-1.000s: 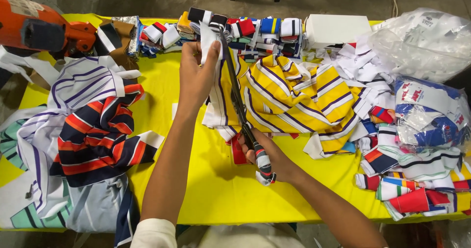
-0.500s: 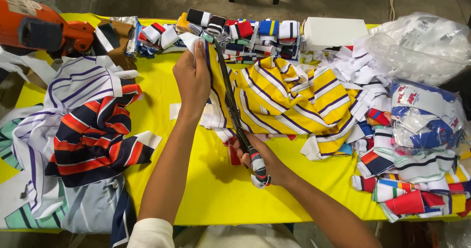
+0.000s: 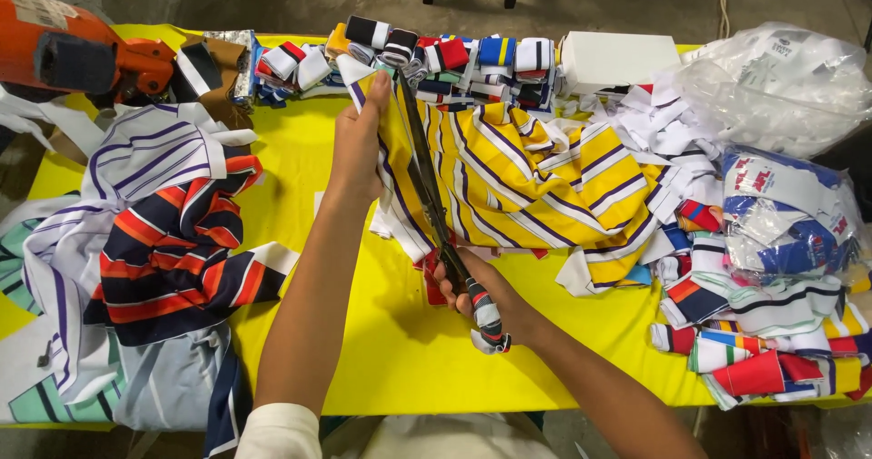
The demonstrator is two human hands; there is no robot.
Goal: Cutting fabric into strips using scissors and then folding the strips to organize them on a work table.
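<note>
At twelve o'clock on the yellow table (image 3: 381, 350), our left hand (image 3: 359, 146) pinches the yellow striped fabric (image 3: 536, 177); our right hand (image 3: 481, 296) grips the scissors (image 3: 427, 187). Blades run beside those fingers, so we risk a nick.

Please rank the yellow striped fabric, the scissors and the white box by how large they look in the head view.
1. Yellow striped fabric, plainly the largest.
2. Scissors, long but thin.
3. White box: it sits farther from the camera, so second and third are uncertain.
</note>
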